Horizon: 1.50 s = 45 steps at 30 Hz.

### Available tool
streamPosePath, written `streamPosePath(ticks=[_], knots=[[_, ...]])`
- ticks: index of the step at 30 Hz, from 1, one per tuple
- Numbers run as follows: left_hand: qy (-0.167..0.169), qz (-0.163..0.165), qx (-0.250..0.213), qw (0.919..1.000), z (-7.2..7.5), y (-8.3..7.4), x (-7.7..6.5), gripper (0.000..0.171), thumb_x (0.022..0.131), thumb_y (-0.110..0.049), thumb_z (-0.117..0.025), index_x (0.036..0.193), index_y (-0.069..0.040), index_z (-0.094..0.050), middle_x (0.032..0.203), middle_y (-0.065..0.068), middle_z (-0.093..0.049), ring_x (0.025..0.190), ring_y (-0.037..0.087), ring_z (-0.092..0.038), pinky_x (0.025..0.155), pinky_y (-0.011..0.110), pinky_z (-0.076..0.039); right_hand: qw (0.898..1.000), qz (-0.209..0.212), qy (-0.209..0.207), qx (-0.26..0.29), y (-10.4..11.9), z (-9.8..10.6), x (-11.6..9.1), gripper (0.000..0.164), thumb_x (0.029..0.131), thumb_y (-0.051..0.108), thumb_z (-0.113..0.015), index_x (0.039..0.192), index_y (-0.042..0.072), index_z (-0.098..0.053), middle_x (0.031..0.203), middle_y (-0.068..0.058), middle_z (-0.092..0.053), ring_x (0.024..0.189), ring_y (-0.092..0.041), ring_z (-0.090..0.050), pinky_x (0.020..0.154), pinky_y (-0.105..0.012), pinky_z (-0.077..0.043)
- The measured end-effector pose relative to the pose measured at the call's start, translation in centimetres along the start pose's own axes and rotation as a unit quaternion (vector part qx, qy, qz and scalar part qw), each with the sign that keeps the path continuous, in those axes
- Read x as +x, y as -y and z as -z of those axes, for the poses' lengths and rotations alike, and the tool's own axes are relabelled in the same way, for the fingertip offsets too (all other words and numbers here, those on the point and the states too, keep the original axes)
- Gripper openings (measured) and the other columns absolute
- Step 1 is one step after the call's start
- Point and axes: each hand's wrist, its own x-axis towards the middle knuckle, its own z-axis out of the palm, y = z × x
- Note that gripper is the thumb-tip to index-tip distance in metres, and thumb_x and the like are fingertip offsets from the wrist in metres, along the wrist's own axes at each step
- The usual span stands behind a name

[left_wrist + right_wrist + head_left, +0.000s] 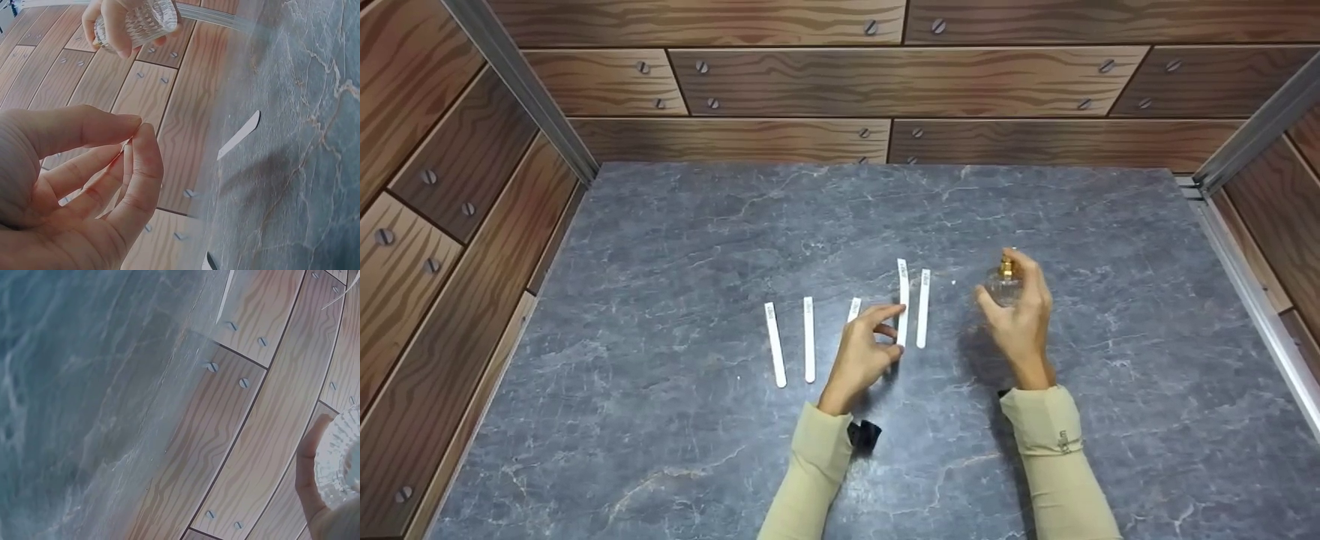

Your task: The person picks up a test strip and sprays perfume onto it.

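Observation:
In the head view, my left hand (864, 358) pinches a white paper test strip (903, 279) at its lower part, with the small print at the far end. The left wrist view shows thumb and fingertip meeting on its thin edge. To the right, my right hand (1020, 319) grips a clear glass perfume bottle (1003, 287) with a gold spray top (1006, 265), the index finger resting on that top. Ribbed glass of the bottle (337, 464) shows in the right wrist view. A gap separates bottle and held strip.
More white strips lie on the grey marbled table (697, 450): two on the left (775, 345), one partly behind my left hand (854, 308), and one (923, 309) just right of the held strip. Wood-patterned walls (780, 75) and metal rails (521, 90) border the table.

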Motion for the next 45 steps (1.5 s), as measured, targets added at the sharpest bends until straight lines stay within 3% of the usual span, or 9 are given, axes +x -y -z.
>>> streamPosePath(ticks=[7, 12, 20, 31, 38, 45], knots=[[-0.002, -0.003, 0.001, 1.0000, 0.1, 0.2, 0.1, 0.056, 0.077, 0.020, -0.063, 0.131, 0.006, -0.064, 0.133, 0.016, -0.062, 0.093, 0.022, -0.068, 0.062, 0.021, -0.053, 1.000, -0.004, 0.008, -0.004, 0.1, 0.2, -0.2, 0.054, 0.071, -0.016, -0.079, 0.120, -0.008, -0.060, 0.105, -0.025, -0.065, 0.094, -0.027, -0.058, 0.088, -0.024, -0.043], [-0.007, -0.014, -0.002, 0.9999, 0.3, 0.4, 0.2, 0.056, 0.076, 0.021, -0.063, 0.130, 0.008, -0.063, 0.132, 0.018, -0.062, 0.092, 0.024, -0.068, 0.064, 0.023, -0.056, 0.999, -0.034, -0.003, -0.004, 0.4, 0.2, -0.1, 0.057, 0.071, -0.017, -0.079, 0.124, -0.005, -0.059, 0.107, -0.020, -0.065, 0.095, -0.019, -0.055, 0.083, -0.022, -0.042], [-0.010, -0.009, 0.000, 0.9999, 0.5, 0.5, 0.5, 0.056, 0.075, 0.022, -0.064, 0.129, 0.010, -0.063, 0.130, 0.020, -0.062, 0.092, 0.028, -0.069, 0.067, 0.023, -0.057, 0.999, -0.040, -0.006, -0.009, 0.8, 0.2, -0.1, 0.057, 0.070, -0.022, -0.075, 0.123, -0.009, -0.057, 0.107, -0.027, -0.063, 0.095, -0.019, -0.053, 0.084, -0.021, -0.041], [0.005, 0.045, -0.003, 0.9990, 0.6, 0.8, 1.2, 0.065, 0.072, 0.026, -0.066, 0.134, 0.006, -0.062, 0.138, 0.017, -0.058, 0.095, 0.029, -0.068, 0.069, 0.026, -0.058, 1.000, -0.027, -0.008, 0.007, 0.4, 0.4, 0.1, 0.058, 0.070, -0.017, -0.078, 0.124, -0.006, -0.060, 0.107, -0.020, -0.065, 0.098, -0.015, -0.055, 0.088, -0.023, -0.043], [0.025, 0.085, -0.008, 0.9960, 0.4, 1.2, 1.9, 0.068, 0.075, 0.025, -0.068, 0.137, 0.002, -0.060, 0.142, 0.015, -0.055, 0.097, 0.026, -0.068, 0.068, 0.027, -0.059, 1.000, -0.024, -0.014, 0.008, 0.2, 0.4, 0.0, 0.059, 0.069, -0.019, -0.079, 0.123, -0.007, -0.060, 0.110, -0.023, -0.065, 0.100, -0.018, -0.056, 0.089, -0.022, -0.043], [0.027, 0.105, -0.024, 0.9939, 0.1, 1.6, 2.4, 0.068, 0.073, 0.027, -0.066, 0.137, 0.003, -0.060, 0.144, 0.015, -0.052, 0.086, 0.020, -0.067, 0.064, 0.030, -0.059, 0.999, -0.037, -0.003, -0.003, 0.1, 0.5, -0.1, 0.059, 0.071, -0.017, -0.079, 0.125, -0.006, -0.059, 0.110, -0.020, -0.065, 0.096, -0.013, -0.054, 0.077, -0.016, -0.044]])
